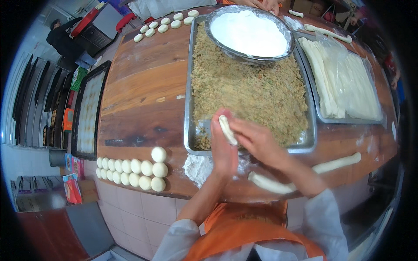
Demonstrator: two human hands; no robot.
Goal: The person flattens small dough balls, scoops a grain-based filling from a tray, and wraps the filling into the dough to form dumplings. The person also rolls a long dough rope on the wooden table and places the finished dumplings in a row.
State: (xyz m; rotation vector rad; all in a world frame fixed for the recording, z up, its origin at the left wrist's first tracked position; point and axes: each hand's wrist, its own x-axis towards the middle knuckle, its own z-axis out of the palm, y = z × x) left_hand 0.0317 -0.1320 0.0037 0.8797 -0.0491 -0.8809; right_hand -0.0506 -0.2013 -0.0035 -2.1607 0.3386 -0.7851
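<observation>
A small piece of white dough (227,130) is pressed between my two palms, over the near edge of a metal tray of crumbly filling (248,88). My left hand (221,146) stands with its palm against one side of the dough. From the right, my right hand (253,137) lies against the other side, slightly blurred. Below my right forearm a long dough rope (339,163) rests on the wooden table, partly hidden by the arm. A pile of flour (197,168) lies beside my left wrist.
Two rows of round dough balls (135,166) line the near left edge. A metal bowl of white powder (249,32) sits on the filling tray's far end. Plastic-covered dough strips (343,78) fill a tray at right. Dough rounds (163,28) stand far left. Another person's hands (266,5) show beyond the bowl.
</observation>
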